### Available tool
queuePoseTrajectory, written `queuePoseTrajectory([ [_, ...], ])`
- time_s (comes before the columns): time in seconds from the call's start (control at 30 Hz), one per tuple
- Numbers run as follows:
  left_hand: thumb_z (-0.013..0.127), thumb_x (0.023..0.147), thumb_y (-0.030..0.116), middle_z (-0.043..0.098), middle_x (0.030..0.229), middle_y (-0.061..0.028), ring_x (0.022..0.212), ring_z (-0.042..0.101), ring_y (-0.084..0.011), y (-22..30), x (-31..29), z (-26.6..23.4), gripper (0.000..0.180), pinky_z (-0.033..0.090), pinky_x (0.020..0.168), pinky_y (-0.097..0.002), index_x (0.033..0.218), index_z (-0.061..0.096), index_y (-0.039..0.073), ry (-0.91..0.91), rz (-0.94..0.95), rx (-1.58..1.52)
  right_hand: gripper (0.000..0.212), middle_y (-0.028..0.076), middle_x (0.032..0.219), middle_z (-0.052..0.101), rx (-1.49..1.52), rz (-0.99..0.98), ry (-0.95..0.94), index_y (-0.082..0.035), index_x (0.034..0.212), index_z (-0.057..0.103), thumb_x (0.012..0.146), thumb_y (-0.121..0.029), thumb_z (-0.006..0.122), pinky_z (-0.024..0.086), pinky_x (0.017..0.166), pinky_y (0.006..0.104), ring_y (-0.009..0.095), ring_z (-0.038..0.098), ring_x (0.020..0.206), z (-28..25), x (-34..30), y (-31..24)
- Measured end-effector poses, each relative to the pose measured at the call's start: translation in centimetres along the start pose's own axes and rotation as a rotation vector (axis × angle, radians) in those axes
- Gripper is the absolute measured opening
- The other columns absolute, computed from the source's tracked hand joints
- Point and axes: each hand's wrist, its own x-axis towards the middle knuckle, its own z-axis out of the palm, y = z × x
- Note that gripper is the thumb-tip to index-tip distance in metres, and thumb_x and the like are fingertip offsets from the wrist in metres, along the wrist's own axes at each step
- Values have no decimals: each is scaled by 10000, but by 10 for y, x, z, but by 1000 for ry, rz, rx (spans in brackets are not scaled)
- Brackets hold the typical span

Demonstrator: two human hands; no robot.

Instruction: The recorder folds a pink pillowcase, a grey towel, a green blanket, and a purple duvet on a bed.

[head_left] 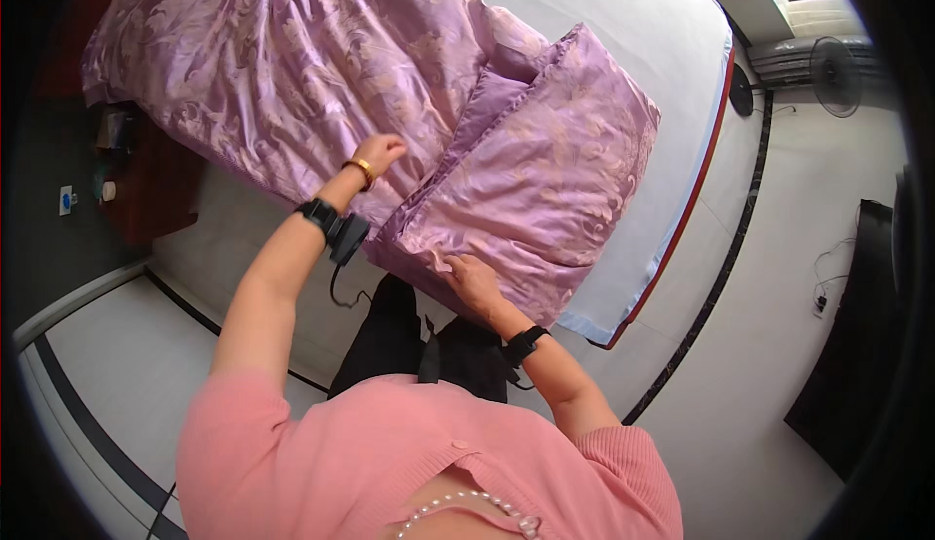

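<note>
A shiny purple quilt (321,63) with a pale floral pattern covers the near and left part of the bed. Its right end is folded over into a thick flap (555,180). Above the unfolded part, beside the fold, my left hand (378,154) is closed, fingers curled, with nothing visible in it. At the flap's near corner, my right hand (469,279) pinches the quilt's edge between thumb and fingers. A gold bracelet and a black strapped device are on my left arm; a black band circles my right wrist.
A pale blue sheet (643,4) covers the mattress, bordered by a dark red bed edge (679,238). A reddish-brown nightstand (146,194) stands at the left. On the right are a fan (836,74) and a large black panel (845,345). Dark strips cross the light tiled floor (726,384).
</note>
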Motion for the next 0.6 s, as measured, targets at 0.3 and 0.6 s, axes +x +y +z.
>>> queuePoseTrajectory([
  [0.3,588,739,235,557,992,-150,952,527,-265,74,111,5,241,427,788,-321,926,611,83,8,251,328,281,56,957,516,-202,-350,207,-109,988,504,712,-155,526,448,634,337,234,540,784,1,65,-25],
  [0.6,617,734,191,360,1244,-157,1120,398,-308,109,184,24,474,350,927,-343,1161,428,111,-65,334,450,179,117,811,581,-359,-159,-176,-107,836,609,724,-184,491,431,575,339,221,591,693,20,116,-33],
])
